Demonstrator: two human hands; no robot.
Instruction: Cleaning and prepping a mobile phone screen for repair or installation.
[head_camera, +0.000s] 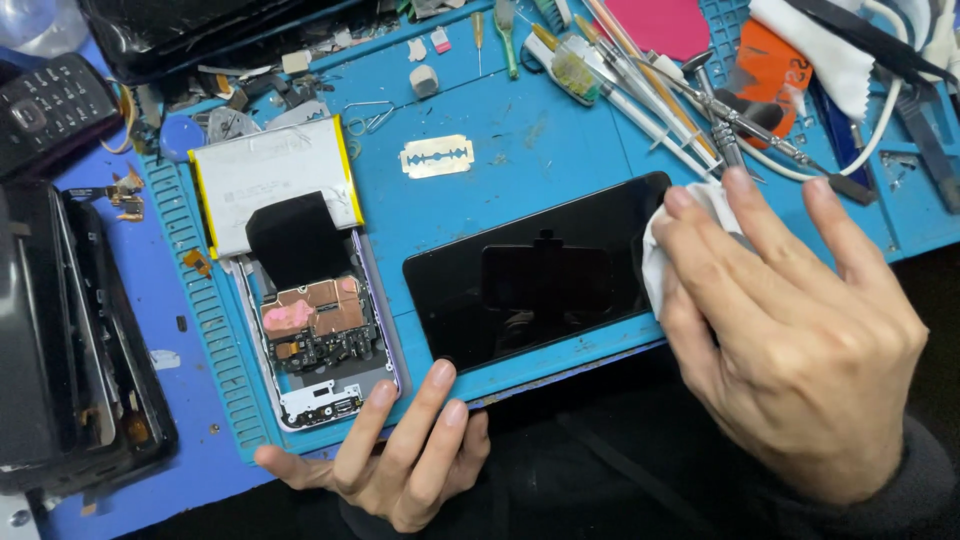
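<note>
Right hand (800, 340) presses white cloth (690, 235) on black screen panel's (540, 275) right end, near blue mat's (500, 130) front edge. Left hand (400, 455) open at front edge, fingertips apparently touching opened phone (320, 330).

Glossy glass screen (535, 275), soft white cloth (690, 235), rubbery mat (510, 150).
</note>
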